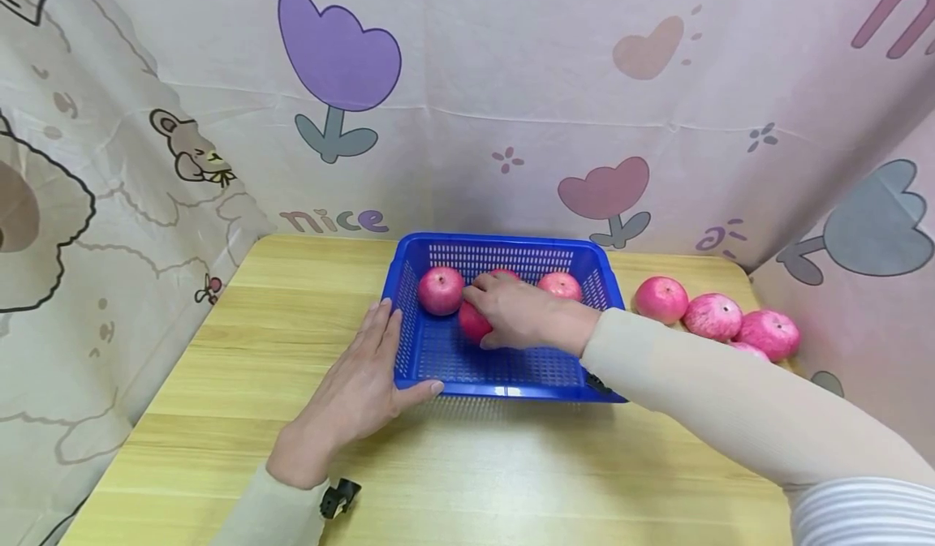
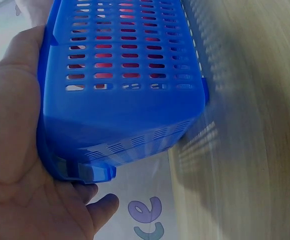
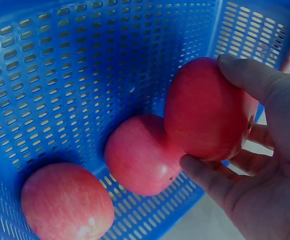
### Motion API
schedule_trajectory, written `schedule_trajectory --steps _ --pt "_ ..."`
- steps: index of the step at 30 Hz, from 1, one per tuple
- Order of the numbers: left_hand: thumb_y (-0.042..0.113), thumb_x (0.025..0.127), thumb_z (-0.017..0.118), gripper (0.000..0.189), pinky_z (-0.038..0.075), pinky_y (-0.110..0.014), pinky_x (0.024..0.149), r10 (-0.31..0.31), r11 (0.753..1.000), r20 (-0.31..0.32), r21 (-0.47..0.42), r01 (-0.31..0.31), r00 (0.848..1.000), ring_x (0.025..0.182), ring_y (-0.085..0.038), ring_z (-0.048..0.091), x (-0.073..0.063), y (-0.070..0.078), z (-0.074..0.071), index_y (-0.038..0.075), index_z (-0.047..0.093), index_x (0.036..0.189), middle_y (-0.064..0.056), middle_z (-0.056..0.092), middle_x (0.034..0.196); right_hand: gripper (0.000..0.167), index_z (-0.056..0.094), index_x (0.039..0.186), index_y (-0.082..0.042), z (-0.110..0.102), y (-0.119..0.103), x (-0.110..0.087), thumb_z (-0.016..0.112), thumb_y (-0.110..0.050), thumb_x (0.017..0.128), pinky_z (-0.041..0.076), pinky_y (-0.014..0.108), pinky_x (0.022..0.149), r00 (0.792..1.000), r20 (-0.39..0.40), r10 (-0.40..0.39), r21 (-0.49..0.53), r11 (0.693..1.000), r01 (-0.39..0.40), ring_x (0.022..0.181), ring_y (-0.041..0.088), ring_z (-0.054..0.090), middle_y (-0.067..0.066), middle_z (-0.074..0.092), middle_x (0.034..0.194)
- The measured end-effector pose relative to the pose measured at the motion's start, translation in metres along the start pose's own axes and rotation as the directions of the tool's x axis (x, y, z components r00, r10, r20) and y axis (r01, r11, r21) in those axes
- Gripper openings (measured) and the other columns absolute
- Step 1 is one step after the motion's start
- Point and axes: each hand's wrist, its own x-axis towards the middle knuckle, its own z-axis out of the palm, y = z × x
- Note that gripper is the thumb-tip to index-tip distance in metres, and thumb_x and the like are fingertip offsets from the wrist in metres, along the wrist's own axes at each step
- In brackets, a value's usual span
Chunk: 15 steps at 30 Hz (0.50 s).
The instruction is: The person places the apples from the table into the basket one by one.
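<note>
The apple (image 1: pixel 473 326) sits gripped just beneath the right hand (image 1: pixel 522 311), inside the basket (image 1: pixel 475 389), whose rim the straight-fingered left hand (image 1: pixel 359 388) touches.

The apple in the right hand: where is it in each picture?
Head: the apple is just below centre, partly hidden by the right hand.
Left wrist: I cannot pick it out; only red shows through slots in the blue basket.
Right wrist: right of centre, in that hand's grip.
Shared landmark: the blue basket.
</note>
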Motion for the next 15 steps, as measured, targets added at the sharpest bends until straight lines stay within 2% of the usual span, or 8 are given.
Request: schedule_trajectory --steps 6,15 --pt "0.091 0.086 0.048 0.129 0.026 -0.059 0.127 0.001 1.000 -0.002 0.006 -0.001 1.000 0.163 -0.042 0.010 0.000 0.001 0.000 -0.005 0.019 0.166 -0.025 0.008 0.176 0.066 0.061 0.132 -0.004 0.007 -0.002 0.009 0.090 -0.038 0.083 0.049 0.048 0.110 0.999 0.007 -0.039 -0.071 0.997 0.040 0.115 0.035 0.064 0.015 0.067 0.123" --pt "0.092 0.086 0.047 0.128 0.025 -0.059 0.127 0.001 1.000 -0.002 0.006 -0.001 1.000 0.164 -0.042 0.009 0.000 0.001 0.000 -0.005 0.019 0.166 -0.025 0.007 0.176 0.067 0.063 0.133 -0.007 0.013 -0.003 0.019 0.088 -0.044 0.084 0.053 0.046 0.106 0.998 0.061 -0.029 -0.121 0.992 0.036 0.118 0.033 0.063 0.014 0.070 0.129"
